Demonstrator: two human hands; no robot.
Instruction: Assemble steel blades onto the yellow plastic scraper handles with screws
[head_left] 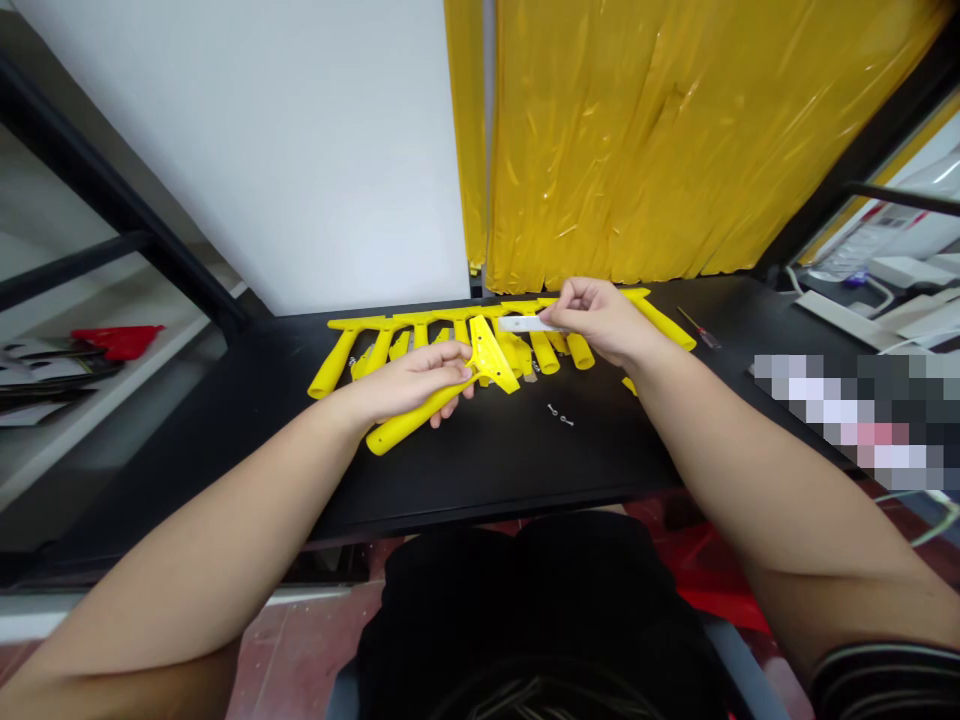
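Observation:
My left hand (427, 378) is closed around a yellow scraper handle (496, 358), near the neck below its wide, flat head. Small dark holes show in that head, and the round grip slants down to the left. Between the fingertips of my right hand (592, 312) is a flat, whitish metal blade (523, 323), its free end close to the yellow head. Whether the two touch I cannot tell. Two small screws with nuts (560, 414) lie on the black table (480, 465) below my hands.
Behind my hands, several more yellow scraper handles (330, 365) lie in a row along the back of the table. A screwdriver (699, 328) rests at the right. Yellow plastic sheeting (637, 140) and a white panel (337, 150) stand behind. A dark shelf frame (180, 270) rises at the left.

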